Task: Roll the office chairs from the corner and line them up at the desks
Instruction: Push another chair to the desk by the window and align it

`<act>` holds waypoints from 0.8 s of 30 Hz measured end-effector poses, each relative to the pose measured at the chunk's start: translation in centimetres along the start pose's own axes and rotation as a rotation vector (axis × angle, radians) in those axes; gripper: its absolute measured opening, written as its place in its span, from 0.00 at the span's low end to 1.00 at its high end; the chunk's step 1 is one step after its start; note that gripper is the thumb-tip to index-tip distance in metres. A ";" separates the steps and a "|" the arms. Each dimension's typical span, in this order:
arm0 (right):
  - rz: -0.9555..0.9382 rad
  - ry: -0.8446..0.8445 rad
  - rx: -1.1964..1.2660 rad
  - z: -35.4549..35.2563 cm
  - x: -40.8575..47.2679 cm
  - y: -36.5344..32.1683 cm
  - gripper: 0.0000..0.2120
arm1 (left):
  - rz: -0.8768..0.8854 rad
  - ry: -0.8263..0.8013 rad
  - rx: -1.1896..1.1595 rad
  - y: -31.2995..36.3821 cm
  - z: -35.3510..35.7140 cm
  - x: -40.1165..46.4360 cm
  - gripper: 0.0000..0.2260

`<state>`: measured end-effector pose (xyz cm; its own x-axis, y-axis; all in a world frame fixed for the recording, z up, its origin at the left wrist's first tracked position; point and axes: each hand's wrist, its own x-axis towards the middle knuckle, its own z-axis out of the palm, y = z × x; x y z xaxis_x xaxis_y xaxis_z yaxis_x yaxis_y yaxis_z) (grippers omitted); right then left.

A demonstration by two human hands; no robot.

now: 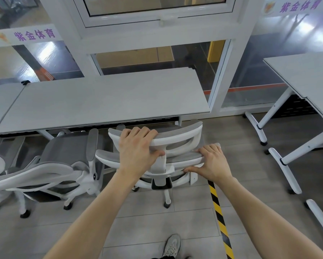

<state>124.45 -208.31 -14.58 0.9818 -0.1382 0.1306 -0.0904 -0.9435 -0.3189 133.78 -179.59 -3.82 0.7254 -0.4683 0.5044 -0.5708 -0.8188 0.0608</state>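
Head view. Chair (175,146), white frame and grey mesh, at frame centre, its back toward the camera, tucked against the near edge of the long desk (104,98). Left hand (138,146): fingers curled over the headrest (177,137), thumb underneath, gripping it. Right hand (213,161): fingers curled over the backrest's top right end, thumb below, gripping. Second chair (67,157) at lower left, beside the first. Another desk (304,75) at right. Striped tape (220,217) on the floor at lower centre.
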 end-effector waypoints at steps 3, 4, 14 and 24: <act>0.014 -0.002 -0.002 0.2 0.0 0.0 0.46 | -0.002 0.002 -0.007 0.0 0.0 0.0 0.28; 0.016 -0.006 -0.006 0.2 0.1 0.0 0.46 | -0.006 0.001 -0.010 -0.1 -0.1 0.0 0.29; -0.026 -0.090 -0.017 -0.3 0.8 0.3 0.50 | -0.035 -0.054 0.045 1.3 -0.9 -0.7 0.26; -0.038 -0.042 -0.027 0.3 -0.2 -1.0 0.49 | -0.033 -0.066 0.039 -0.1 -1.4 -1.2 0.29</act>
<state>124.39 -207.23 -14.56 0.9907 -0.0900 0.1022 -0.0570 -0.9557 -0.2886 132.42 -178.51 -3.16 0.7681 -0.4608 0.4447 -0.5319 -0.8457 0.0423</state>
